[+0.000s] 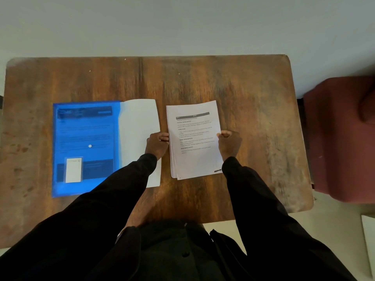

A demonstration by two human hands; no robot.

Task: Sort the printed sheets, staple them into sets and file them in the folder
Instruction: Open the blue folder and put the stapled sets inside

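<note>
Evidently, left hand [157,144] and right hand [229,144] each pinched an edge of the printed sheets [193,138], fingers [224,135] curled. Stapling and filing in the folder [85,147] seemed outstanding.

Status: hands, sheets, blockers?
Left hand and right hand pinch sheets by opposite edges. Folder lies left on table. Left sleeve crosses its near corner.

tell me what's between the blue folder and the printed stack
In the head view: a blank white sheet against the blue folder, the left hand over it, then bare table before the printed stack.
</note>
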